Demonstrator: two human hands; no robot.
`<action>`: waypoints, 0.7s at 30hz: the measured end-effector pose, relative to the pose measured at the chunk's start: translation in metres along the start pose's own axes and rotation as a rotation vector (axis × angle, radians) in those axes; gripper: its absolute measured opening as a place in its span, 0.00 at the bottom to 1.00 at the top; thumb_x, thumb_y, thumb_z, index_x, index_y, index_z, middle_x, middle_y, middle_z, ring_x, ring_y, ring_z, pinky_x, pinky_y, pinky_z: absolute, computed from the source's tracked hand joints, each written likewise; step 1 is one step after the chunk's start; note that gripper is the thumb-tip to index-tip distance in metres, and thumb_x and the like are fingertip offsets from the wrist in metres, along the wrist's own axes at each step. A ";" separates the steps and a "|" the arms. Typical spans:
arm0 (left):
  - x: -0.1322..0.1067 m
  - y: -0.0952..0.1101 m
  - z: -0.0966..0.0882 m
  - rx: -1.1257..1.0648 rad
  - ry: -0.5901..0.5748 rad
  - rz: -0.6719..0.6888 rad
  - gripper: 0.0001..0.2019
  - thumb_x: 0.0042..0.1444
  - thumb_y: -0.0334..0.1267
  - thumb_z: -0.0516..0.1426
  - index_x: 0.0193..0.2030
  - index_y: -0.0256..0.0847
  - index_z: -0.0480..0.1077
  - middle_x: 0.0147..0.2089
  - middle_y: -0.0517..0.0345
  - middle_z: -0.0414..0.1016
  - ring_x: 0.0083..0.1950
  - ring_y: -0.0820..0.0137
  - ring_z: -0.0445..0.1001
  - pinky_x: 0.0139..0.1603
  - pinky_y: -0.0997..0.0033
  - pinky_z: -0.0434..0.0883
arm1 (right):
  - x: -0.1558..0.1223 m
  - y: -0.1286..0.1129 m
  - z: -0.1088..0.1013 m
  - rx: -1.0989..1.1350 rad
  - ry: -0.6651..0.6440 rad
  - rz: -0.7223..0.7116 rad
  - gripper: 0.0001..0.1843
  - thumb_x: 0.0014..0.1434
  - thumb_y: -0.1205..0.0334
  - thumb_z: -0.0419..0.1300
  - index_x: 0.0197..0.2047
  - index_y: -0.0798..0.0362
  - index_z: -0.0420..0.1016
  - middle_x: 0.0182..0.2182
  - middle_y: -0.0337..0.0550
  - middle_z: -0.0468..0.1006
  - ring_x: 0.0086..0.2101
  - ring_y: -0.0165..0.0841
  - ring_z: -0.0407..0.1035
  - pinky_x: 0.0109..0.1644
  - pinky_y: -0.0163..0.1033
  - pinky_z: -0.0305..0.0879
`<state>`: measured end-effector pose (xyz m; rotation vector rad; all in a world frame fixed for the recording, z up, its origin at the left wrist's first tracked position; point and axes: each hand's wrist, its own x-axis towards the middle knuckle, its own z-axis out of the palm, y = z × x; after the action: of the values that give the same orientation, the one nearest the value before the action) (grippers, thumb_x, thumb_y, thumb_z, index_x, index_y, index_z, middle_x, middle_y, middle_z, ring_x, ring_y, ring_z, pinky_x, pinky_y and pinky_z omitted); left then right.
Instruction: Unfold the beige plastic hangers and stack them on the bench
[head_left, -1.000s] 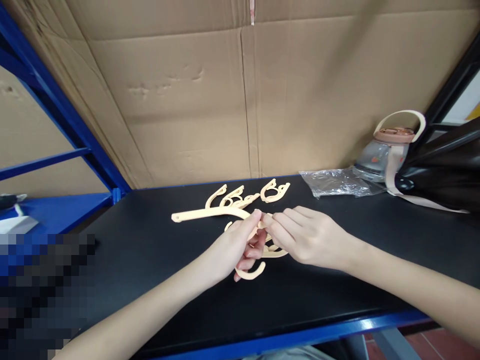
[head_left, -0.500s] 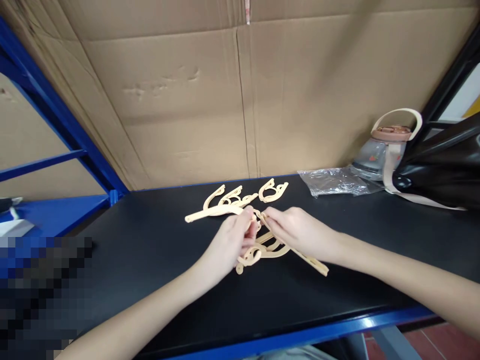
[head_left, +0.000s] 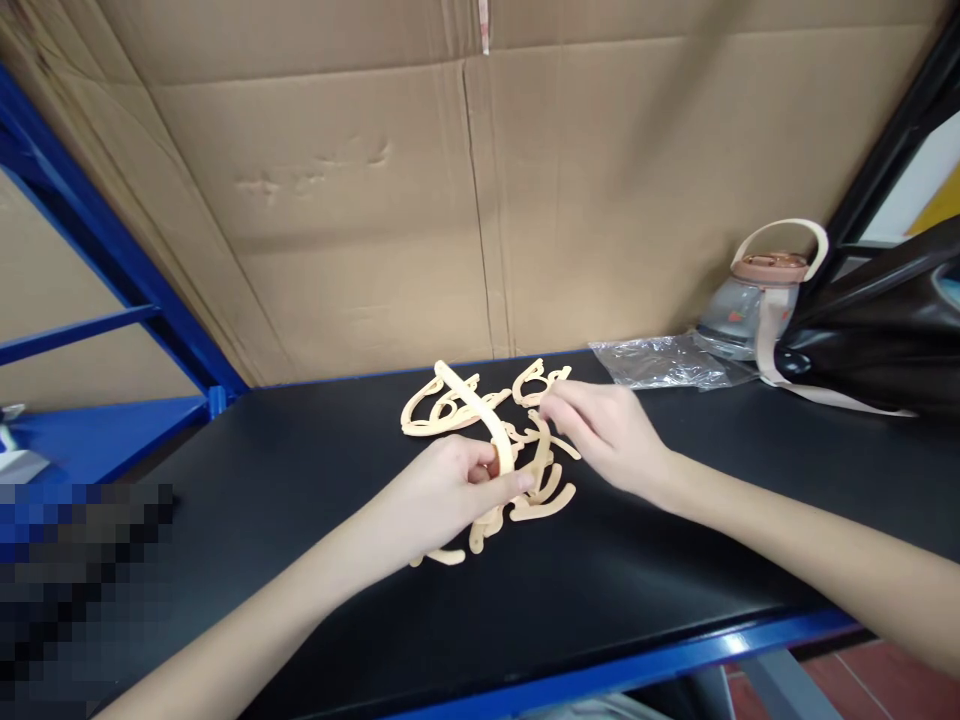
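Note:
My left hand [head_left: 450, 485] is closed around the lower end of a cream plastic hanger arm [head_left: 472, 400], which slants up and to the left. Its thumb reaches right, to the lower end of a second curved hanger arm [head_left: 541, 447]. At that piece's upper end, the fingers of my right hand [head_left: 604, 430] are pinched together. Whether the two arms are joined is hidden. Beneath and between the hands lie several loose curved hanger pieces [head_left: 547, 505]. Behind them rest folding hanger parts [head_left: 427, 425], with another small hanger part [head_left: 529, 385] beyond my right fingertips.
The black tabletop [head_left: 300, 520] has a blue front edge [head_left: 637, 665]. A clear plastic bag [head_left: 660, 365] lies at the back right, beside a strapped water bottle [head_left: 750, 305] and a black bag [head_left: 885, 320]. Cardboard [head_left: 337, 200] stands along the back; a blue frame [head_left: 97, 220] is at left.
The long arm in my left hand has swung from pointing left to pointing up-left. My right hand has turned and moved slightly right; the straight strip under it no longer shows there.

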<state>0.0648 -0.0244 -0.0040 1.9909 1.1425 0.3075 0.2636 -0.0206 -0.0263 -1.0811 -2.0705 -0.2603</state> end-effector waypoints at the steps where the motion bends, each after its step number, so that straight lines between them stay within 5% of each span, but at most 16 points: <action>1: -0.001 0.000 0.001 0.122 0.032 0.023 0.15 0.55 0.49 0.54 0.25 0.40 0.66 0.19 0.64 0.66 0.19 0.76 0.62 0.20 0.77 0.55 | -0.002 -0.008 -0.005 -0.056 0.089 -0.176 0.20 0.67 0.58 0.46 0.26 0.53 0.68 0.20 0.37 0.71 0.21 0.27 0.64 0.25 0.34 0.56; 4: -0.006 0.003 0.005 0.620 0.190 0.098 0.10 0.53 0.38 0.54 0.22 0.40 0.66 0.20 0.60 0.69 0.20 0.70 0.66 0.21 0.73 0.54 | -0.008 -0.033 -0.014 -0.235 0.211 -0.705 0.10 0.63 0.66 0.53 0.33 0.54 0.74 0.32 0.41 0.79 0.34 0.32 0.71 0.35 0.37 0.66; 6: -0.008 0.005 0.005 0.920 0.312 0.127 0.07 0.52 0.30 0.53 0.24 0.39 0.67 0.22 0.57 0.71 0.22 0.66 0.69 0.21 0.71 0.53 | -0.010 -0.043 -0.016 -0.347 0.192 -0.780 0.10 0.62 0.71 0.52 0.40 0.59 0.75 0.41 0.46 0.79 0.44 0.35 0.71 0.51 0.41 0.66; 9: -0.010 0.005 0.002 1.178 0.487 0.188 0.06 0.53 0.24 0.51 0.32 0.37 0.68 0.26 0.54 0.72 0.28 0.63 0.72 0.22 0.71 0.56 | -0.008 -0.043 -0.013 -0.497 0.146 -0.592 0.14 0.63 0.72 0.51 0.49 0.65 0.72 0.43 0.52 0.78 0.47 0.39 0.70 0.59 0.47 0.61; 14: -0.005 0.001 -0.001 1.275 0.583 0.400 0.06 0.60 0.27 0.50 0.34 0.37 0.65 0.30 0.55 0.71 0.34 0.63 0.70 0.31 0.68 0.65 | -0.001 -0.019 -0.006 -0.148 -0.210 -0.152 0.15 0.69 0.63 0.45 0.49 0.58 0.69 0.41 0.47 0.76 0.39 0.34 0.73 0.42 0.40 0.72; 18: -0.001 -0.001 0.002 0.984 0.575 0.481 0.05 0.62 0.35 0.50 0.42 0.38 0.64 0.41 0.51 0.72 0.42 0.60 0.70 0.39 0.63 0.67 | 0.000 -0.006 -0.002 0.020 -0.299 -0.011 0.13 0.69 0.65 0.44 0.52 0.54 0.64 0.43 0.45 0.71 0.37 0.32 0.72 0.39 0.37 0.70; 21: 0.001 -0.003 0.006 0.628 0.549 0.315 0.13 0.61 0.40 0.52 0.51 0.41 0.60 0.42 0.56 0.72 0.39 0.65 0.72 0.35 0.68 0.66 | -0.001 -0.001 0.001 -0.117 -0.313 -0.040 0.13 0.67 0.67 0.46 0.53 0.54 0.62 0.43 0.46 0.69 0.35 0.32 0.71 0.34 0.36 0.68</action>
<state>0.0666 -0.0261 -0.0101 2.7570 1.3688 0.7696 0.2628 -0.0212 -0.0278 -1.2141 -2.3810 -0.2470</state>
